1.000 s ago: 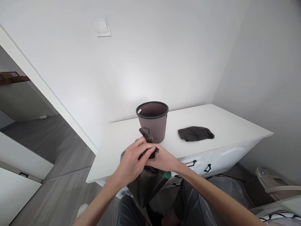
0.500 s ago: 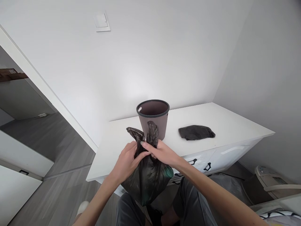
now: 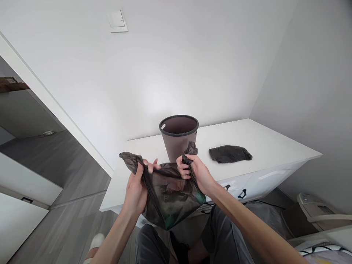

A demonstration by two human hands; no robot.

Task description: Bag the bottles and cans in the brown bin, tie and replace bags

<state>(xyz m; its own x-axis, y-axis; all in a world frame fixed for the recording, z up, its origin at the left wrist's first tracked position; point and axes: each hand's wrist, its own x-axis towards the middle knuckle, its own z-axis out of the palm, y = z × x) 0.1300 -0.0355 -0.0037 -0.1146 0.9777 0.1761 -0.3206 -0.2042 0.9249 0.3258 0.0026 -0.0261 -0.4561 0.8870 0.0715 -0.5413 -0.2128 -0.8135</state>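
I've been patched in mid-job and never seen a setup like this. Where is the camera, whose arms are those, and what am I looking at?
There is no machine here: those are a person's own bare hands. One camera, worn on the person's head, looks forward and down, so the knees show at the bottom edge.

The left hand and right hand each grip a bunched upper part of a dark plastic bag, spread between them. Something green shows through it; what it is, I can't tell.

Behind the bag, a mauve bin with a dark rim stands upright on the white cabinet top. To its right lies a flattened bundle of dark plastic.
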